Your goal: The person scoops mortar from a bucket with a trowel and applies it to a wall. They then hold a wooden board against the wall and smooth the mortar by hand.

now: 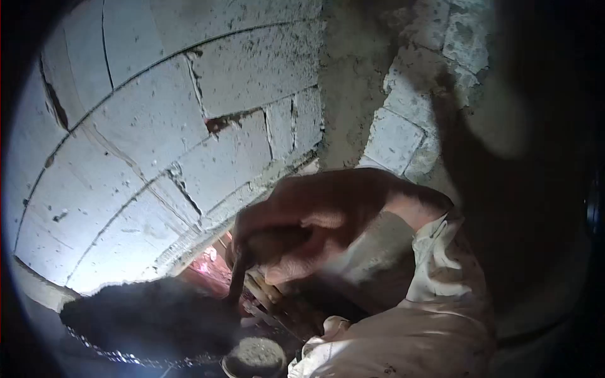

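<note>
We see a wall of pale grey masonry blocks (157,126) already laid in several courses, with thin dark joints between them. Some joints are closed; one short gap near the middle of the wall shows reddish and open. To the right stands a rough grey mortar-faced column (353,82), with more pale blocks (403,132) beyond it. We judge the laying to be well advanced at this height, with mortar work left along the lowest visible course, where a pink-red opening (208,264) lies uncovered just beside the hand.

The right hand (315,220) occupies the centre of the view, palm turned down and inward, wrist bent, with a soiled off-white sleeve (435,302) running back toward the lower right. Its fingers are curled tight round the brown handle of a trowel (242,271), so the grasp is closed on the tool. The dark shank runs down and left from the fist to a heap of dark wet mortar (151,315), which hides the blade. The heap sits low in the frame, below the wall's bottom course, above a bright-edged rim (126,358) that we cannot identify further. A small round grey object (255,358) lies just right of the heap.

The left hand does not appear in the view.
</note>
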Demonstrator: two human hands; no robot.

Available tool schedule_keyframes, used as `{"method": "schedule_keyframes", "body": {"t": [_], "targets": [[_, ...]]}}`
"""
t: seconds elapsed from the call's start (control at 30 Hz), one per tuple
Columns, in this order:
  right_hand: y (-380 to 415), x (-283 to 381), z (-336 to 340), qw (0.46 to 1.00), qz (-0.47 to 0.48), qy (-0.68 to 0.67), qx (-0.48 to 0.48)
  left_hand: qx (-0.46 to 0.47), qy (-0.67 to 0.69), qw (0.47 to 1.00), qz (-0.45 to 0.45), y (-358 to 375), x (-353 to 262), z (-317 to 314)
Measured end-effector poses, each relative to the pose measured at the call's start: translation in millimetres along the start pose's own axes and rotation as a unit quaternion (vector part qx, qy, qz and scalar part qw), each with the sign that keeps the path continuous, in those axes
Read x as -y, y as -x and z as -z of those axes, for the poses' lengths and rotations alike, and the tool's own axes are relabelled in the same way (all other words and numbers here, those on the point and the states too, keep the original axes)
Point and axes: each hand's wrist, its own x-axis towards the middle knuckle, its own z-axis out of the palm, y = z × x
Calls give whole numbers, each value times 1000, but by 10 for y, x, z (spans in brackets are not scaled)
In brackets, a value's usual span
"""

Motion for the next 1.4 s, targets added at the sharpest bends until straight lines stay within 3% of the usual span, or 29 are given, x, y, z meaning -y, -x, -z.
{"method": "schedule_keyframes", "body": {"t": [0.07,0.13,0.17,0.2,0.23,0.27,0.37,0.43,0.47,0.53,0.57,0.6,0.63,0.67,0.7,0.73,0.77,0.8,0.93,1.0,1.03,1.07,1.13,1.17,1.2,1.27,1.3,1.33,1.4], "targets": [[217,26,105,990,-117,-63,-42,-3,-10,1000,-14,41,-52,47],[1071,-344,379,947,-218,-165,-168,-6,-15,1000,-26,50,-107,103],[1543,-547,605,907,-262,-46,-327,-8,-25,999,-31,53,-134,129],[2010,-747,827,821,-318,59,-471,-11,-35,999,-37,48,-148,169],[1887,93,872,698,-476,197,-498,-12,-42,998,-43,37,-167,173],[2496,18,1039,692,-254,233,-635,-12,-49,998,-46,26,-168,189],[2521,1371,898,591,-273,336,-681,-25,-95,993,-63,-68,-49,253],[2460,1646,536,542,-354,415,-640,-29,-121,989,-80,-214,129,269],[2704,1611,389,592,-425,344,-592,-28,-143,984,-97,-369,306,299],[2802,1122,-254,623,-485,250,-561,-32,-227,960,-159,-982,874,408],[2853,874,-580,633,-515,204,-541,-19,-268,961,-61,-961,787,237],[2813,642,-855,657,-572,275,-408,2,-315,948,36,-860,627,25],[2773,413,-1130,670,-596,349,-273,133,-57,983,-111,-552,702,-129],[2795,192,-1342,732,-591,285,-184,94,-201,975,7,377,-133,-573],[2898,-132,-1685,739,-593,287,-140,141,-213,967,-20,161,85,-595],[3011,-460,-2134,749,-590,284,-97,81,-298,950,-47,356,-8,-799],[3120,-763,-2601,765,-556,301,-121,119,-405,893,-154,-93,315,-693],[3168,-932,-3046,776,-523,319,-150,186,-320,924,-90,15,310,-781],[2734,-1352,-3470,746,-624,223,-68,301,-191,924,-140,554,273,-1308],[2497,-1398,-3280,685,-716,99,86,323,-246,909,-98,885,106,-1541],[2490,-1401,-3270,675,-732,71,54,370,-229,894,-102,859,179,-1610],[2970,-1769,-3886,740,-656,142,-38,329,-346,872,-104,775,285,-1678],[3887,-2472,-5061,807,-454,332,-181,405,-242,872,-133,762,490,-1800],[3222,-2052,-4310,768,-603,184,-117,393,-308,857,-130,810,470,-1858],[2935,-1854,-3986,745,-654,103,-79,378,-373,838,-128,859,427,-1898],[2837,-1629,-3830,734,-675,2,-74,394,-353,841,-117,919,369,-1894],[2986,-1487,-3958,768,-614,14,-181,408,-297,860,-80,940,326,-1874],[2983,-1390,-3955,767,-615,6,-181,418,-237,876,-40,947,309,-1842],[2954,-1153,-3842,721,-667,-45,-180,398,-311,861,-68,938,245,-1786]]}}
